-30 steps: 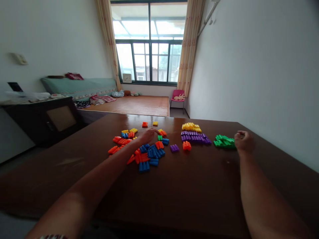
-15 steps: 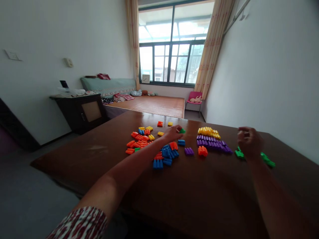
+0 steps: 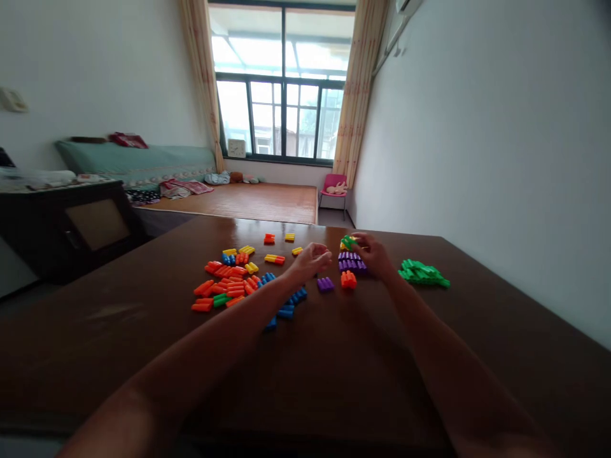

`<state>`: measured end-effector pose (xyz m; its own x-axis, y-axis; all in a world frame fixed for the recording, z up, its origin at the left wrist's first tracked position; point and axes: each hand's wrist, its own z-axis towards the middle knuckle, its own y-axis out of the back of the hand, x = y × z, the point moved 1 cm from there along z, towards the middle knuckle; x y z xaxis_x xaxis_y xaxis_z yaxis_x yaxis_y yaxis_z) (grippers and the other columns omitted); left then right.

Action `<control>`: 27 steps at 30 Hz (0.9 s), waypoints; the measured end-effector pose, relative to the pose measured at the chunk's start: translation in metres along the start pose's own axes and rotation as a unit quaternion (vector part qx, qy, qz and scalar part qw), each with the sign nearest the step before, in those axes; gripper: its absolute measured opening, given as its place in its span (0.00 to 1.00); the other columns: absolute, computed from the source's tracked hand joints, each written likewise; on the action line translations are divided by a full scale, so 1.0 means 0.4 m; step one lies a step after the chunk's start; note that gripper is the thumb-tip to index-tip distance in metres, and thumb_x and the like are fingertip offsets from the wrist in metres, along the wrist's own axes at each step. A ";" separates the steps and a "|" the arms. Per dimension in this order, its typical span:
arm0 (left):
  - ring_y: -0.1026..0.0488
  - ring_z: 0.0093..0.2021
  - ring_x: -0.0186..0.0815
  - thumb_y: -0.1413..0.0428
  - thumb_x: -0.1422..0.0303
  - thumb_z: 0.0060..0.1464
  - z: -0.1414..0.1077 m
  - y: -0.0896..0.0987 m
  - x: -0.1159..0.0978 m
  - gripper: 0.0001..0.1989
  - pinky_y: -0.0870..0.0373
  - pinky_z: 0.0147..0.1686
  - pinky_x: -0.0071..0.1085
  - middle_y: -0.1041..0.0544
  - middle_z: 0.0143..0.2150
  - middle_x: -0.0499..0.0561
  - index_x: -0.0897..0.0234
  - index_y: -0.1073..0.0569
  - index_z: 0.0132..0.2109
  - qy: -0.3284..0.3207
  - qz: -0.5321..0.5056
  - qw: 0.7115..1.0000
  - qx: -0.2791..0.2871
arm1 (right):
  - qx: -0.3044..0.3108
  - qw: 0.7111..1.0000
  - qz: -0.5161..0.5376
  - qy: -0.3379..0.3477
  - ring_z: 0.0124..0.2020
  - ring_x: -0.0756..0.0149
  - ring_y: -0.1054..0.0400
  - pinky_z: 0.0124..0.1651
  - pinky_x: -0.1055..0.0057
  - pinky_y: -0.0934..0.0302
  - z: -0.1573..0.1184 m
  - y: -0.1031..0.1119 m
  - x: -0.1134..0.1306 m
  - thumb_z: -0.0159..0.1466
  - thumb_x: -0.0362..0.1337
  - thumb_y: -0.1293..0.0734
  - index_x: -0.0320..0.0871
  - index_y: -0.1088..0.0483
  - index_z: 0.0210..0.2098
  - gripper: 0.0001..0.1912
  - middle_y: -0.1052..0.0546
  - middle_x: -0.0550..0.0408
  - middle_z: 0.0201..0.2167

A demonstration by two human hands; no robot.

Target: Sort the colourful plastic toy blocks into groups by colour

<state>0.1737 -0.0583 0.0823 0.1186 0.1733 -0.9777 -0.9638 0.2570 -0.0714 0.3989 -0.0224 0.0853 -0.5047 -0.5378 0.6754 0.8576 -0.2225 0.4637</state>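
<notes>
Hands [image 3: 311, 261], two; one green piece [image 3: 348, 242] at right fingers [image 3: 361, 236]; lone purple cluster [image 3: 325, 284]

Loose blocks [image 3: 235, 286] spread over the left part of the table [image 3: 334, 381]; right of them stand rows [image 3: 352, 266], and farther right lies a heap [image 3: 422, 273]. The left hand [image 3: 310, 262] is between the loose blocks and the rows; the right hand [image 3: 375, 254] is at the rows' right side. Behind the table are a bed [image 3: 258, 200] and, right of it, a chair [image 3: 334, 180] bearing a toy [image 3: 337, 188]. A cabinet [image 3: 95, 219] stands far left, a window [image 3: 283, 79] beyond the bed.
</notes>
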 end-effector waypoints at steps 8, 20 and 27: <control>0.23 0.42 0.43 0.39 0.52 0.45 -0.112 0.253 -0.073 0.25 0.25 0.41 0.39 0.20 0.38 0.53 0.64 0.25 0.46 -0.020 0.212 0.976 -0.041 | -0.295 0.900 -0.212 -0.241 0.32 0.59 0.29 0.38 0.63 0.35 -0.106 0.366 -0.290 0.53 0.46 0.33 0.41 0.32 0.32 0.15 0.23 0.44 0.32; 0.23 0.39 0.41 0.34 0.51 0.35 -0.346 0.535 -0.040 0.28 0.26 0.37 0.33 0.20 0.36 0.54 0.66 0.24 0.41 0.073 0.189 0.954 -0.222 | -0.193 0.889 -0.296 -0.292 0.32 0.49 0.30 0.36 0.51 0.38 -0.168 0.336 -0.276 0.52 0.51 0.34 0.48 0.32 0.25 0.13 0.28 0.48 0.22; 0.25 0.38 0.41 0.42 0.51 0.45 -0.373 0.550 -0.068 0.20 0.29 0.38 0.33 0.21 0.36 0.52 0.63 0.22 0.37 0.032 0.414 0.904 -0.100 | -0.265 0.874 -0.337 -0.230 0.34 0.39 0.30 0.35 0.42 0.43 -0.154 0.347 -0.343 0.56 0.52 0.41 0.52 0.28 0.34 0.16 0.27 0.39 0.27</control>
<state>-0.0775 -0.1483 0.0638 -0.6705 0.1710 -0.7219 -0.7412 -0.1129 0.6617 0.5934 -0.0297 0.0218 -0.7940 0.2175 0.5676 0.2145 -0.7735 0.5964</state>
